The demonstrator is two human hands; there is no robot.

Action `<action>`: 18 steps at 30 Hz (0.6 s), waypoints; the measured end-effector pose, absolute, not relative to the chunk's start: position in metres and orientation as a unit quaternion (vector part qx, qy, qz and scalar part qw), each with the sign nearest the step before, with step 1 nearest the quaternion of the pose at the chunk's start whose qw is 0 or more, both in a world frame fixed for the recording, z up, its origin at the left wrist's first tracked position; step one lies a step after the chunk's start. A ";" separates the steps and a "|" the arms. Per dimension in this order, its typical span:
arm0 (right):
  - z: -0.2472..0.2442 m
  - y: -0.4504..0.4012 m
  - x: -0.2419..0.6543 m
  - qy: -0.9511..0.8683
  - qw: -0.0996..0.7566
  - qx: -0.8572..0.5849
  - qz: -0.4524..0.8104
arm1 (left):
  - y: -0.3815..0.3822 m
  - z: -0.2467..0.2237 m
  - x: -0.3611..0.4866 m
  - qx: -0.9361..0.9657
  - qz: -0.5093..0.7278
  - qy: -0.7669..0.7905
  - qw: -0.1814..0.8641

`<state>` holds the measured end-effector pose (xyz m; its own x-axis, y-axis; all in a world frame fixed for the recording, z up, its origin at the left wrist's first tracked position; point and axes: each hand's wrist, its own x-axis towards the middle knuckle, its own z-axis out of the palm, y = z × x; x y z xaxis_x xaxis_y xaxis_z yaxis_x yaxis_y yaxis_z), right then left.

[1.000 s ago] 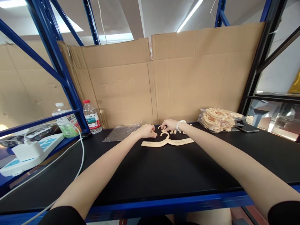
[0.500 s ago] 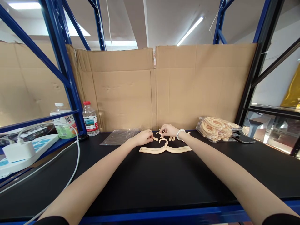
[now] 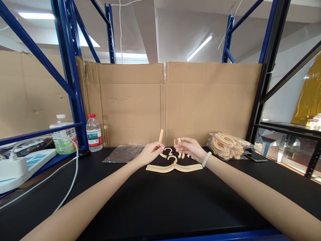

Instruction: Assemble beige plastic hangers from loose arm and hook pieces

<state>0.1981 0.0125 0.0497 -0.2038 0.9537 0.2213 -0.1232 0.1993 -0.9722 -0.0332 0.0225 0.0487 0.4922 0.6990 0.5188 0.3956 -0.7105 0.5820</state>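
Note:
My left hand [image 3: 151,153] is closed, pinching a straight beige hanger piece [image 3: 161,136] that points upward above the table. To its right, my right hand [image 3: 191,148] holds a small curved beige hanger piece [image 3: 175,143] at its fingertips, partly hidden by the fingers. In front of both hands a folding hanger [image 3: 174,168] lies on the black table, its two arms spread and its hook upward. Behind it lie a loose hook [image 3: 169,151] and several short curved pieces [image 3: 181,155], some covered by my right hand.
A bag of beige hanger parts [image 3: 227,145] lies at the right beside a phone [image 3: 258,156]. On the left are a flat clear plastic bag [image 3: 122,154], a red-capped water bottle [image 3: 94,134] and a power strip [image 3: 37,164] with a white cable. Cardboard [image 3: 130,107] stands along the back.
Both hands have risen from the table. The left now holds its hanger piece upright, and the right has turned, its fingers pointing left. The view has tilted up slightly.

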 end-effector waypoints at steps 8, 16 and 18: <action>0.027 -0.034 0.195 -0.519 0.515 -0.327 0.599 | -0.020 0.030 -0.017 0.803 0.427 0.272 0.313; 0.011 -0.033 0.195 -0.490 0.521 -0.323 0.620 | -0.033 0.027 -0.010 0.723 0.457 0.271 0.442; 0.008 -0.035 0.194 -0.485 0.525 -0.314 0.625 | -0.036 0.028 -0.009 0.684 0.471 0.277 0.483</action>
<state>0.1945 -0.0348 0.0079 -0.2522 0.9605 0.1172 -0.3519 0.0218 -0.9358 -0.0091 -0.0356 0.0280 0.4020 0.8346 0.3766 -0.0770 -0.3790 0.9222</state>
